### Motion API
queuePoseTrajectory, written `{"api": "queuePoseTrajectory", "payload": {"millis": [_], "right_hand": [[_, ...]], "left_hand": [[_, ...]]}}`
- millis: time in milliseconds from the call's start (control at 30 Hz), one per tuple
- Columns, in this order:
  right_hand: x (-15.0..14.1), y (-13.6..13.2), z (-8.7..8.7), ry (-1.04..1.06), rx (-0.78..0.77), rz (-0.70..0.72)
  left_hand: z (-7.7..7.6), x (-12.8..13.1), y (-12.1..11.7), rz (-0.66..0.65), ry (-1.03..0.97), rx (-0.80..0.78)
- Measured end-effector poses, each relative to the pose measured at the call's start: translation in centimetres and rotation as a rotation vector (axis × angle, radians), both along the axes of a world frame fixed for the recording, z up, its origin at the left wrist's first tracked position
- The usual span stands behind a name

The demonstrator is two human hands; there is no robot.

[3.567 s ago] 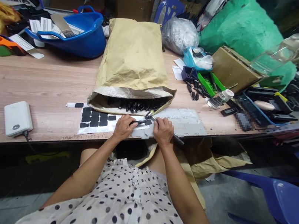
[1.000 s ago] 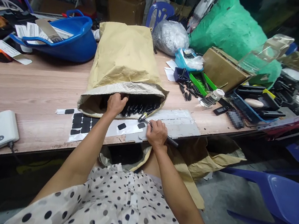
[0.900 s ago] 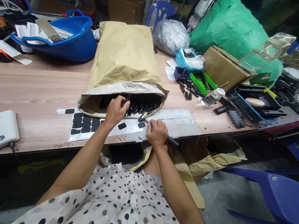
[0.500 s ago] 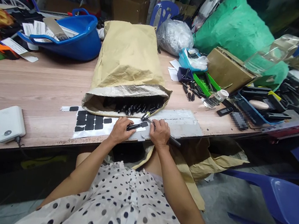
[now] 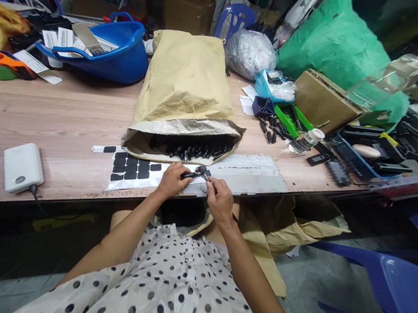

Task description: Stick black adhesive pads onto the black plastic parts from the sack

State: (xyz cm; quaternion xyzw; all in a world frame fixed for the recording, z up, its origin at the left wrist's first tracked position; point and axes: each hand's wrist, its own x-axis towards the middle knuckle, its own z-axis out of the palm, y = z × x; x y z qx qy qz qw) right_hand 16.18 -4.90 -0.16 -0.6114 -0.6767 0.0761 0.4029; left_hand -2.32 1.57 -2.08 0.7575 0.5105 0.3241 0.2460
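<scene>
My left hand [image 5: 173,180] pinches a slim black part [image 5: 187,175] over a light grey board [image 5: 254,171] at the table's front edge. Closed around the handle of a small hammer [image 5: 201,169] is my right hand [image 5: 219,200]. The hammer's head is at the part's right end; whether it touches is too small to tell. Left of my hands lies a white sheet with black rounded stickers [image 5: 131,167]. Just beyond them, an open tan paper sack [image 5: 189,80] lies on its side, its mouth toward me, with many black pieces inside.
A white power bank [image 5: 23,168] with a cable sits at left, a blue basin [image 5: 125,55] behind it. To the right are a green tray [image 5: 291,119], a clear bottle [image 5: 305,141] and a bin of black devices [image 5: 365,159]. A purple chair [image 5: 401,290] stands at lower right.
The hammer's head has come down and toward me, from near the sack's mouth to the black part's end. My left hand still holds the part. The whole view has shifted slightly.
</scene>
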Motion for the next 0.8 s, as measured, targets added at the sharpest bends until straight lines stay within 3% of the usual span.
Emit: {"api": "queuePoseTrajectory", "payload": {"millis": [333,600,800], "right_hand": [[-0.5,-0.4,-0.1,-0.102,0.040,-0.040],[-1.7,-0.9,0.0,-0.151,0.055,0.050],[0.1,0.5,-0.2,-0.158,0.011,-0.053]], "left_hand": [[-0.3,0.2,0.1,-0.007,-0.019,-0.007],[-0.1,0.3,0.0,0.038,-0.083,-0.054],[0.6,0.5,-0.3,0.052,-0.076,-0.072]]}}
